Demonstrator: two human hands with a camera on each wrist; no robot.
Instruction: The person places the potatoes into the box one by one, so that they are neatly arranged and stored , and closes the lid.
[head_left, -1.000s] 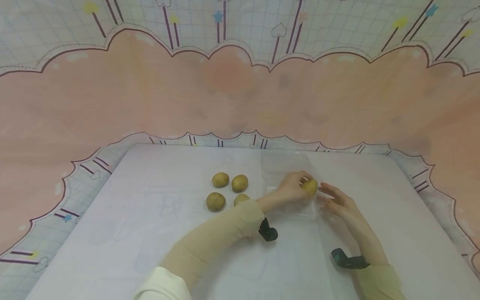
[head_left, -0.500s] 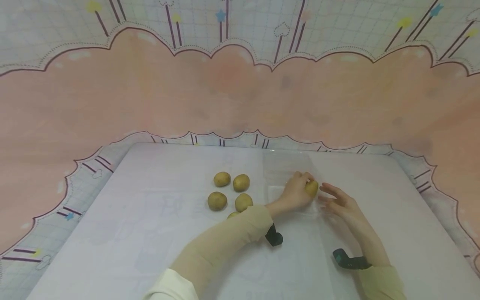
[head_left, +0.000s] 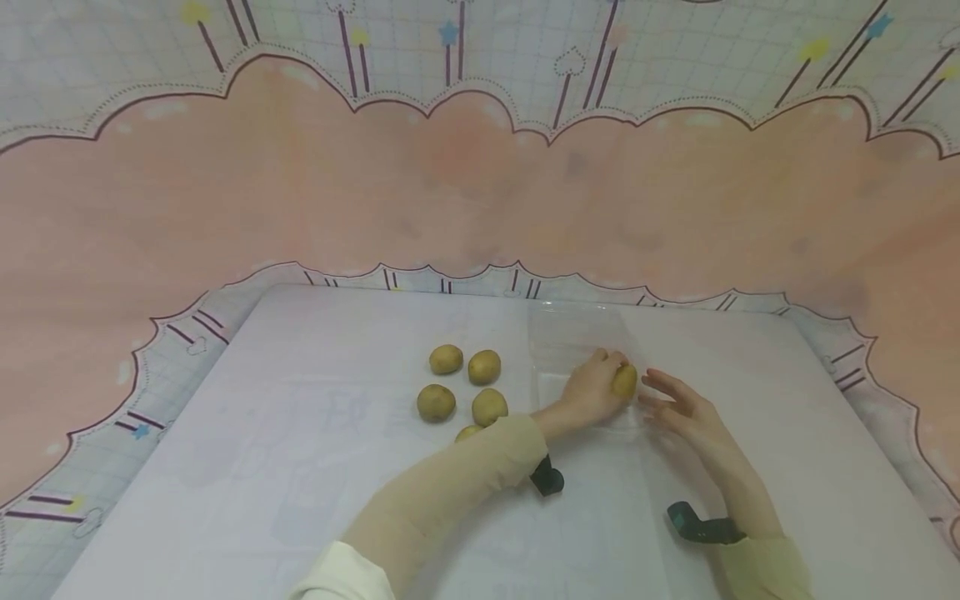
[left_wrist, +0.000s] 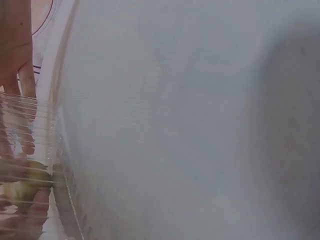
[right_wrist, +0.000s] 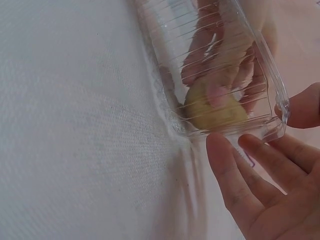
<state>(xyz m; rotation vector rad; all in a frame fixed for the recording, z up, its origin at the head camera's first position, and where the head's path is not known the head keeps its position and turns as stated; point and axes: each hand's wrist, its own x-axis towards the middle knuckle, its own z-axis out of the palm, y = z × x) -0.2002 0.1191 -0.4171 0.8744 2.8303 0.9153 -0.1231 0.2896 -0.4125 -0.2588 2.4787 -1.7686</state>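
My left hand (head_left: 596,387) reaches into a clear plastic container (right_wrist: 265,65) and holds a yellow-brown potato (head_left: 624,382) at its right end. Through the ribbed wall in the right wrist view, fingers of the left hand lie against this potato (right_wrist: 215,110). My right hand (head_left: 686,408) is at the container's right end, its fingers extended and loosely spread. In the right wrist view the right hand's fingertips (right_wrist: 217,145) are at the outside of the end wall, with the thumb by the rim corner. The left wrist view shows the potato (left_wrist: 36,176) behind ribbed plastic, partly hidden by fingers.
Several potatoes (head_left: 436,403) lie in a loose group left of the container. One more potato (head_left: 468,432) is partly covered by the left sleeve (head_left: 465,475). A transparent lid (head_left: 577,325) lies toward the back of the white table (head_left: 225,467). A patterned cloth (head_left: 450,192) hangs behind.
Over the last second my left hand shifts slightly right and wraps further around the potato. The sleeve uncovers more of the nearest potatoes. My right hand stays almost still.
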